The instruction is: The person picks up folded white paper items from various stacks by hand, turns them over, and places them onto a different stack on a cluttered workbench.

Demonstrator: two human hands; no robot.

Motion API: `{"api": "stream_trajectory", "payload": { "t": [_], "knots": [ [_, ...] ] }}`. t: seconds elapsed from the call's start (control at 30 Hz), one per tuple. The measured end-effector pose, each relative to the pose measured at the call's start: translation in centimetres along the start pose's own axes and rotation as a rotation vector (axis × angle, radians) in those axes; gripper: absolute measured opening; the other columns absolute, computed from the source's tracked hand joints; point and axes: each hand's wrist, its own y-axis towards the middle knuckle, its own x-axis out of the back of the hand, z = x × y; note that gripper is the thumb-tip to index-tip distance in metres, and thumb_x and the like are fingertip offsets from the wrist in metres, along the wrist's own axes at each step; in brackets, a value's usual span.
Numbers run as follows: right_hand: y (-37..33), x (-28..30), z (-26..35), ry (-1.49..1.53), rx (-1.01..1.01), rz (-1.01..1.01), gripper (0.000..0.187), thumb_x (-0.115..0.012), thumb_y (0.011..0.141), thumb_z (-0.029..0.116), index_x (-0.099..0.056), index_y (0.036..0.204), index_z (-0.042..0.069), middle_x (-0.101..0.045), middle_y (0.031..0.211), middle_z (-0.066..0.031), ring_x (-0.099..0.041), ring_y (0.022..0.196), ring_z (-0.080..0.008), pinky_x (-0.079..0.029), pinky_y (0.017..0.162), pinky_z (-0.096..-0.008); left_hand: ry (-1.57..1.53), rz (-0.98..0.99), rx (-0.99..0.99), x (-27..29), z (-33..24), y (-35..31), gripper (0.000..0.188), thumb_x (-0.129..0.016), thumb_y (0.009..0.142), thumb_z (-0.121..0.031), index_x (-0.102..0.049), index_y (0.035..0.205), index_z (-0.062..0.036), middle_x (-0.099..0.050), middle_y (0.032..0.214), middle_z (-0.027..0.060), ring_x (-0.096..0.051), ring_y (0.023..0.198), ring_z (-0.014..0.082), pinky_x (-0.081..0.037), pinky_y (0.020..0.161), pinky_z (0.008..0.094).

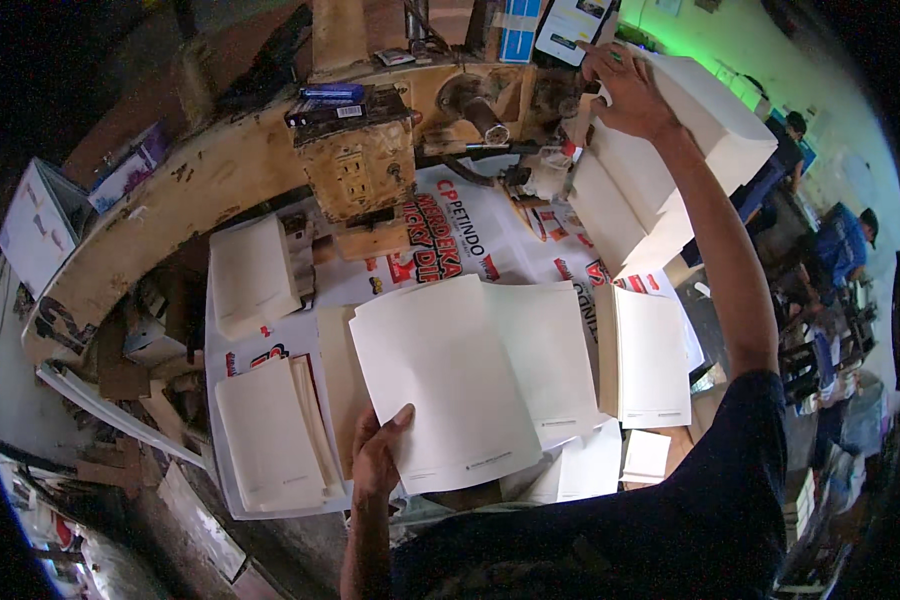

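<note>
My left hand [378,450] grips a sheaf of white paper sheets [440,385] by its lower left corner, the thumb on top and the fingers behind. The sheaf tilts over the middle of the table and partly covers another white paper stack [548,350]. Stretched to the far right, my right hand [625,90] has its fingers apart, with the fingertips at the lower edge of a phone [575,30] whose screen is lit. Just below that hand stand tall blocks of stacked paper [650,165].
More paper stacks lie at the left [275,435], far left [253,275] and right [653,355]. A wooden box with power sockets [355,170] stands at the back, a blue carton [330,93] on it. Printed sheeting [460,210] covers the table. Other people [840,245] are at the right.
</note>
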Motion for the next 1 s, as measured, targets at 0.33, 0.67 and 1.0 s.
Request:
{"api": "stream_trajectory", "payload": {
  "t": [0.33,0.67,1.0],
  "knots": [
    [-3.0,2.8,2.3,0.172,-0.092,-0.252,0.038,-0.062,0.073,0.008,-0.049,0.108,0.009,-0.045,0.137,-0.0094,-0.039,0.125,-0.0330,-0.032,0.105,-0.0473,0.029,0.045,-0.056,-0.2,0.1,0.5,0.045,-0.058,0.083,-0.002,-0.049,0.127,0.0023,-0.062,0.112,0.0132,-0.062,0.100,0.0225,-0.050,0.086,0.0333],
    [-7.4,4.3,2.9,0.181,-0.198,0.067,0.028,-0.061,0.079,0.012,-0.054,0.106,0.011,-0.063,0.109,-0.0095,-0.059,0.101,-0.0310,-0.043,0.089,-0.0440,0.189,0.002,-0.177,-2.4,-0.9,-0.9,0.047,-0.057,0.082,-0.003,-0.048,0.128,0.0037,-0.060,0.113,0.0159,-0.061,0.101,0.0255,-0.050,0.088,0.0364],
    [-27.4,11.1,19.2,2.268,-1.200,0.399,0.060,-0.040,0.098,0.050,-0.052,0.126,-0.002,-0.060,0.116,-0.0159,-0.059,0.102,-0.0212,-0.045,0.092,-0.0318,0.163,0.168,-0.173,-9.7,-1.0,-3.4,0.062,-0.053,0.077,0.003,-0.040,0.138,-0.0001,-0.055,0.119,0.0136,-0.056,0.106,0.0230,-0.047,0.088,0.0319]
  ]
}}
